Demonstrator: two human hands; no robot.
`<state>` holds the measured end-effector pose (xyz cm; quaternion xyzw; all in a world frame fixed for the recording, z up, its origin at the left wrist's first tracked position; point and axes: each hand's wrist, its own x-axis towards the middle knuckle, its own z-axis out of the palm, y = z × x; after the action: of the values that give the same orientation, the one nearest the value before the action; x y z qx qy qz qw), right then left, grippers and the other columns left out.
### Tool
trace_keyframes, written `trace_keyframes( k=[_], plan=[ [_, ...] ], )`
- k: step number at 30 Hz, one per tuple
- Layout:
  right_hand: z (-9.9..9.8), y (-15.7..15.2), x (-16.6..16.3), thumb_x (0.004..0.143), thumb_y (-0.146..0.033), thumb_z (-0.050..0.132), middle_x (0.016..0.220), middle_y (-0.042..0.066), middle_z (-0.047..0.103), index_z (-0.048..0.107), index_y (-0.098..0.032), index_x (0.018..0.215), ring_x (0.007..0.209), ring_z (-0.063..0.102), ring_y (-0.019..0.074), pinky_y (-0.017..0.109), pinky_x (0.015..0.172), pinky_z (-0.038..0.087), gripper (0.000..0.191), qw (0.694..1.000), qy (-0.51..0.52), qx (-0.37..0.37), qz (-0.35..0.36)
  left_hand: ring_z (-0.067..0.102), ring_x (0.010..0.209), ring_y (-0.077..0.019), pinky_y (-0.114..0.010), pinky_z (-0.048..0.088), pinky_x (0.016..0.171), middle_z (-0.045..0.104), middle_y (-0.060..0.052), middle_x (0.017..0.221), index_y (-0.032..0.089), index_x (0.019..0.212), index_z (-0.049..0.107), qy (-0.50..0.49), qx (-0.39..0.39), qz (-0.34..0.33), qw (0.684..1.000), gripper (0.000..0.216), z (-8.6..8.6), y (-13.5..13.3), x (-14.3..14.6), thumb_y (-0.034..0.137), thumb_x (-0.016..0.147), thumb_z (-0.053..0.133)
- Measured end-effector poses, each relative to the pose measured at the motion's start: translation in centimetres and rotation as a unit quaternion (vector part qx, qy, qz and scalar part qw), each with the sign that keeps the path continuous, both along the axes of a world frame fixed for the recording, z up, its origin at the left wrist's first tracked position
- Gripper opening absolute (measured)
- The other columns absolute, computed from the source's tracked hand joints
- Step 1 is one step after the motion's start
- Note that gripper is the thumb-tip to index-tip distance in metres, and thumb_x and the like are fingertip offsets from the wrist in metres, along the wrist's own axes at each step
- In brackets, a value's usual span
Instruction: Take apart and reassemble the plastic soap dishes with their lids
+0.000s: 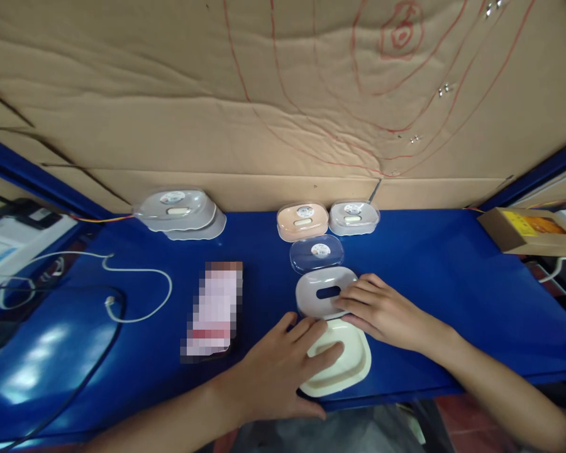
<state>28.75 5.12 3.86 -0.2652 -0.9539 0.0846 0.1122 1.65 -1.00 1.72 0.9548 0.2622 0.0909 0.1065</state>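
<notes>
A light grey oval cover with a slot in its middle lies on the blue table. My right hand is at its right end, fingers close together over the rim and fingertips near the slot. Just in front of the cover sits a cream rounded tray. Over the tray's left side my left hand is spread, its thumb near the front edge and its other fingers partly hiding the tray. Behind the grey cover rests a clear plastic lid with a round label.
At the back stand a peach lidded box, a grey lidded box and stacked grey boxes. A blurred-out phone-like object lies left of my hands. A white cable curls farther left; a cardboard box stands right.
</notes>
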Motion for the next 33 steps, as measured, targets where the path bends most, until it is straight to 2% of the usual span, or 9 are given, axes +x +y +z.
trace_keyframes(
  k=[4,10,13,16,19,21,27,29,33],
  plan=[
    [0.3,0.1,0.5,0.109,-0.027,0.052,0.116,0.009,0.077,0.067,-0.018,0.129,0.106,0.069,0.025,0.043,0.094,0.05,0.026,1.0,0.022,-0.006,-0.002,0.055,0.127,-0.0377,-0.052,0.041,0.104,0.056,-0.015,0.146,0.025,0.149,0.049,0.016,-0.011,0.034,0.999,0.083,-0.1,0.0,-0.1,0.065,0.082,0.078],
    [2.0,0.4,2.1,0.106,-0.023,0.057,0.111,0.009,0.074,0.067,-0.018,0.128,0.097,0.066,0.0222,0.04,0.089,0.05,0.024,0.995,0.096,-0.008,-0.034,0.057,0.126,-0.0414,-0.057,0.04,0.107,0.059,-0.017,0.139,0.023,0.147,0.052,0.016,-0.055,0.109,0.992,0.09,0.6,0.3,-0.1,0.066,0.075,0.083],
    [2.5,0.4,2.6,0.105,-0.021,0.058,0.105,0.008,0.073,0.067,-0.018,0.126,0.092,0.065,0.0216,0.039,0.084,0.049,0.023,0.991,0.12,0.0,-0.055,0.054,0.132,-0.0413,-0.059,0.038,0.111,0.055,-0.018,0.148,0.022,0.149,0.047,-0.027,-0.1,0.127,0.986,0.086,0.7,0.5,0.0,0.049,0.076,0.085],
    [2.4,0.2,2.5,0.103,-0.017,0.06,0.103,0.008,0.073,0.067,-0.017,0.123,0.091,0.065,0.0212,0.039,0.084,0.048,0.022,0.987,0.15,0.021,-0.057,0.059,0.125,-0.0369,-0.054,0.043,0.107,0.062,-0.014,0.137,0.022,0.14,0.047,-0.107,-0.185,0.18,0.96,0.077,0.7,0.9,0.0,0.035,0.074,0.084],
    [1.9,-0.4,1.8,0.1,-0.015,0.062,0.103,0.008,0.074,0.066,-0.017,0.124,0.091,0.066,0.021,0.039,0.084,0.048,0.024,0.981,0.181,0.051,-0.053,0.06,0.124,-0.0347,-0.051,0.048,0.105,0.06,-0.013,0.137,0.025,0.142,0.037,-0.213,-0.309,0.239,0.896,0.082,0.7,1.4,-0.3,0.039,0.077,0.085],
    [1.5,-0.8,1.3,0.1,-0.016,0.062,0.104,0.007,0.075,0.066,-0.017,0.126,0.09,0.066,0.0209,0.039,0.084,0.049,0.026,0.978,0.192,0.066,-0.043,0.06,0.126,-0.0323,-0.049,0.049,0.105,0.055,-0.013,0.141,0.027,0.143,0.032,-0.299,-0.396,0.249,0.832,0.083,0.7,1.6,-0.4,0.04,0.08,0.084],
    [0.8,-1.8,-0.2,0.105,-0.018,0.054,0.103,0.009,0.074,0.063,-0.015,0.129,0.091,0.064,0.021,0.041,0.088,0.049,0.026,0.983,0.168,0.072,-0.002,0.061,0.124,-0.0284,-0.043,0.052,0.1,0.049,-0.012,0.147,0.034,0.143,0.029,-0.493,-0.608,0.238,0.575,0.098,0.8,1.8,0.4,0.028,0.07,0.094],
    [0.6,-2.0,-0.5,0.105,-0.018,0.053,0.102,0.009,0.073,0.063,-0.014,0.128,0.09,0.063,0.0214,0.041,0.087,0.049,0.025,0.982,0.172,0.072,0.008,0.06,0.124,-0.0282,-0.04,0.05,0.099,0.054,-0.011,0.143,0.034,0.145,0.031,-0.517,-0.626,0.252,0.527,0.103,0.7,1.8,0.7,0.022,0.066,0.096],
    [0.4,-2.1,-0.7,0.106,-0.019,0.053,0.1,0.009,0.071,0.061,-0.014,0.13,0.088,0.062,0.0218,0.04,0.083,0.05,0.026,0.983,0.178,0.054,0.005,0.059,0.127,-0.0292,-0.04,0.048,0.102,0.057,-0.011,0.141,0.033,0.15,0.035,-0.55,-0.628,0.265,0.482,0.113,0.3,2.0,1.0,0.013,0.059,0.099]
  ],
)
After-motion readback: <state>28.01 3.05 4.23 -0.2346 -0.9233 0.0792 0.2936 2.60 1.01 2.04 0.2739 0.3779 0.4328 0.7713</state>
